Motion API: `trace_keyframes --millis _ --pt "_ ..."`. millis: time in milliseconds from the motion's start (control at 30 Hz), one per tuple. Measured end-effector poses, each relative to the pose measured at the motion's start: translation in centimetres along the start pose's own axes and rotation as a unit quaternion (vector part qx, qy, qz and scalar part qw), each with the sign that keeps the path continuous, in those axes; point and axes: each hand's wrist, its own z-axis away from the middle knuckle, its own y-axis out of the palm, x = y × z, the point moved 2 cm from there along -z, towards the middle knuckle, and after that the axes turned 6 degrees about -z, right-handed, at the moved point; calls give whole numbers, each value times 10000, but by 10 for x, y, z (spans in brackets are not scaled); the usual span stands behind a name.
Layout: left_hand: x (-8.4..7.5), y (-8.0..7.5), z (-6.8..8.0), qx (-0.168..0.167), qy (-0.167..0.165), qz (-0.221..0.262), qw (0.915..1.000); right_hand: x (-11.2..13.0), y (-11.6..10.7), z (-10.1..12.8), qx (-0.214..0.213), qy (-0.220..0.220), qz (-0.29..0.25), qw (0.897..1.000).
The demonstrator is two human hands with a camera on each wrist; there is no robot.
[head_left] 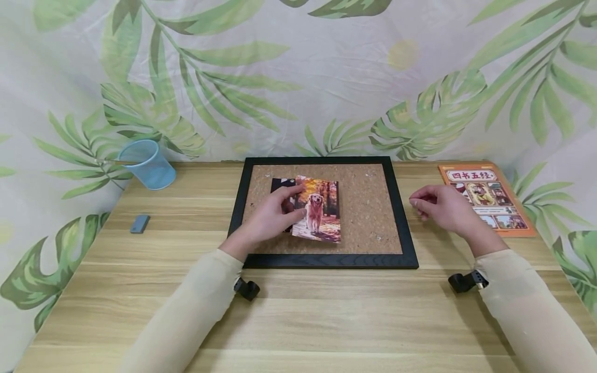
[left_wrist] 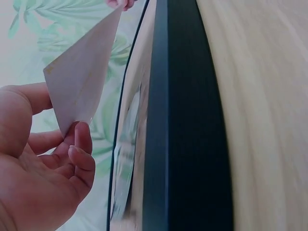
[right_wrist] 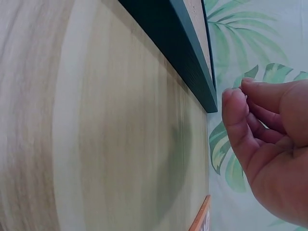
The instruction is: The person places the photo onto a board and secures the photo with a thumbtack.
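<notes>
My left hand [head_left: 272, 217] pinches a photo [head_left: 322, 212] of a golden dog among autumn trees, holding it over the cork board [head_left: 364, 207]. In the left wrist view the photo's pale back [left_wrist: 84, 72] shows, tilted up off the board, with thumb and fingers at its edge. A darker photo [head_left: 279, 183] lies on the cork, mostly hidden behind the hand and dog photo. Just right of the board's black frame, my right hand [head_left: 440, 207] is raised with thumb and index fingertips together. They pinch a tiny clear object, nearly covered by the fingertips [right_wrist: 236, 98].
A blue translucent cup [head_left: 154, 168] leans at the back left with a thin stick in it. Nearer lies a small grey-blue block [head_left: 140, 224]. An orange book [head_left: 513, 207] lies behind the right hand. Small shiny bits [head_left: 379, 238] sit near the cork's corners.
</notes>
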Motion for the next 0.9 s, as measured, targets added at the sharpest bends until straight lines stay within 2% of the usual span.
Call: trace_keyframes --millis 133,267,500,900 --pt "-6 11 -12 147 -13 22 9999 -1 3 -2 -67 75 -189 9998" --pt "-10 20 -23 278 -86 -134 9995 2 6 -4 -29 48 -640 9979" --pt "-16 31 -39 539 -2 -727 9959 13 11 -14 47 -28 -1603 9871" --pt "-23 41 -56 837 1 -1575 9840 32 29 -40 275 60 -2527 9671"
